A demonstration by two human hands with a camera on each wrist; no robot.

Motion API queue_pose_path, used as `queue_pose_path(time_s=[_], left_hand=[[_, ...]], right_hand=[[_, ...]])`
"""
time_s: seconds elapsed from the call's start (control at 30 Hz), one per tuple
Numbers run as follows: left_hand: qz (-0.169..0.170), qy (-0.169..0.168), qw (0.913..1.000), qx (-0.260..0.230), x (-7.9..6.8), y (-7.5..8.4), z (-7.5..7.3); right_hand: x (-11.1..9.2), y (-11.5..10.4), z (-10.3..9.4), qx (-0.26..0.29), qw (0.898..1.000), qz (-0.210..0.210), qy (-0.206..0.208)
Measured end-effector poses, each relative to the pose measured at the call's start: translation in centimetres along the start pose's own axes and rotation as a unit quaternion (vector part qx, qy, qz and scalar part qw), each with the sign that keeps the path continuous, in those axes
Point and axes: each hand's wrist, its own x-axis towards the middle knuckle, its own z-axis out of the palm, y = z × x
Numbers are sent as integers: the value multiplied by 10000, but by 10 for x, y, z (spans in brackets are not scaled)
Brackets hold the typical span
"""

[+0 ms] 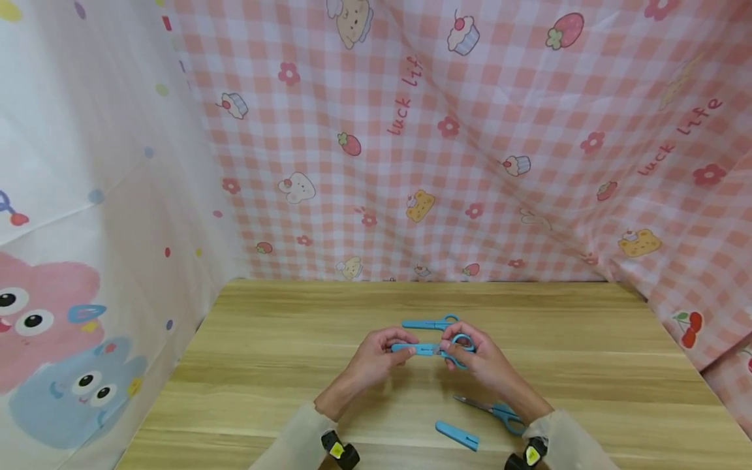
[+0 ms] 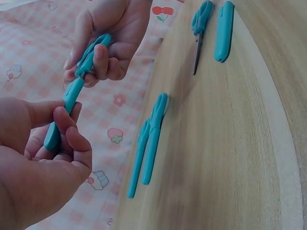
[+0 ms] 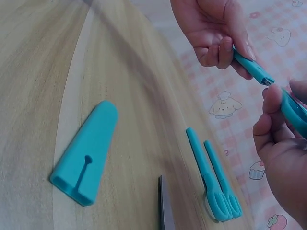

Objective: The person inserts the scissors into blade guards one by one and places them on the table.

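My left hand [image 1: 376, 352] pinches a blue plastic blade sheath [image 2: 72, 94] between thumb and fingers. In my right hand [image 1: 480, 360] is a pair of scissors [image 2: 86, 61] with blue handles, gripped near the pivot. Its blades point into the sheath's mouth; only a short bit of metal shows between sheath and handles, and the rest is hidden inside. Both hands hold these above the table. Nearer my body, by the right wrist, lie bare-bladed scissors [image 1: 501, 412] with blue handles. Beside them rests a loose blue sheath [image 1: 457, 435] with a slot at one end.
Two sheathed scissors [image 3: 211, 184] lie side by side beyond my hands. The wooden table [image 1: 264, 365] ends at a pink checked cloth [image 1: 376, 163] at the back. A white patterned cloth [image 1: 135, 248] hangs along the left.
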Motion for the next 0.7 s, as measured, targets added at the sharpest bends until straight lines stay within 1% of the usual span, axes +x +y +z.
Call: queue_pose_path(time_s=[0.3, 0.43, 0.7], left_hand=[[-178, -114, 9997, -155, -1, 0, -3], [-178, -146, 9995, -218, -2, 3, -3], [-136, -222, 9992, -308, -4, 4, -5]], right_hand=[[-3, 0, -4, 84, 9998, 25, -170], [-4, 0, -6, 138, 9997, -21, -217], [-5, -1, -9, 29, 9999, 127, -54]])
